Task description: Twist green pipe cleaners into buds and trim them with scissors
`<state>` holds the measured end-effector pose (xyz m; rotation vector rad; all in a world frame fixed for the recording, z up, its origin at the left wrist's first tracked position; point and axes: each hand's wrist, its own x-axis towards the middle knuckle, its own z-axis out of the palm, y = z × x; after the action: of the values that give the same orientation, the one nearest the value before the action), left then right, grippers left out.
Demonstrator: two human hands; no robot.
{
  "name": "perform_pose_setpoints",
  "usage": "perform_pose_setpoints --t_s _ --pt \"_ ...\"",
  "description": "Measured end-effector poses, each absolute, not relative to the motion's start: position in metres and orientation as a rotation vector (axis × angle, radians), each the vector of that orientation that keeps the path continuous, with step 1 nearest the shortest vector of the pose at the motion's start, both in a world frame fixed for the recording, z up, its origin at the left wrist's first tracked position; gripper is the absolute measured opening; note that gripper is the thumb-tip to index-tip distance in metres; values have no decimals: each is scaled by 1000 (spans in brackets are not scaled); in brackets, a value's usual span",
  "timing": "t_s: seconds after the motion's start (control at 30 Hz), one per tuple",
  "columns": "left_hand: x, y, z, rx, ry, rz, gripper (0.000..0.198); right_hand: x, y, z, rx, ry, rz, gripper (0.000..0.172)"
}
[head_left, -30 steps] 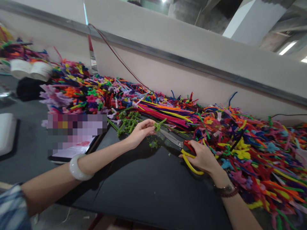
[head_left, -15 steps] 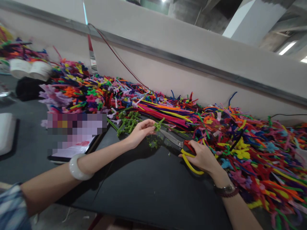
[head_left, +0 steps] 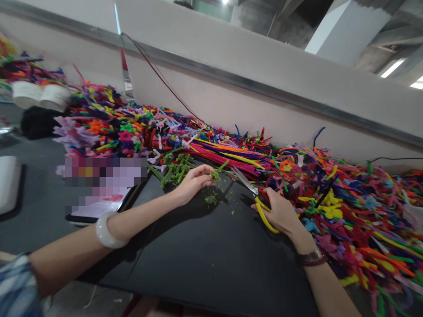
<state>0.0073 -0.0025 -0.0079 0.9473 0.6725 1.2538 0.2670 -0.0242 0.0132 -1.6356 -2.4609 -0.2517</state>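
Between its fingertips my left hand [head_left: 193, 184] pinches a small green pipe-cleaner piece [head_left: 216, 176], with a stem pointing up to the right. My right hand [head_left: 281, 212] grips scissors [head_left: 246, 181] with red and yellow handles. Their blades point up and left, a short gap away from the green piece, and look slightly apart. Green fluff trimmings [head_left: 211, 197] are scattered on the dark table [head_left: 211, 264] below my left hand. Behind that hand lies a heap of green pipe-cleaner pieces [head_left: 176, 169].
Colourful pipe cleaners [head_left: 228, 156] and finished shapes are piled along the wall [head_left: 264, 101], spreading down the right side. A phone [head_left: 109, 189], partly blurred out, lies left of my left forearm. White cups [head_left: 54, 97] and a white case [head_left: 8, 182] stand farther left.
The scissors have drawn back to the right and up, away from the green piece. My left hand has barely moved, turning the piece slightly. A few more trimmings show on the table.
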Motion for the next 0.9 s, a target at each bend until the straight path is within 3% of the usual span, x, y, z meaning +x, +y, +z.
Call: perform_pose_setpoints --t_s 0.63,0.9 --pt "7 -2 -9 985 660 1221 8 259 -31 15 -1359 -2619 -128 43" --pt "7 -3 -8 973 674 1228 8 260 -31 13 -1344 -2629 -178 33"
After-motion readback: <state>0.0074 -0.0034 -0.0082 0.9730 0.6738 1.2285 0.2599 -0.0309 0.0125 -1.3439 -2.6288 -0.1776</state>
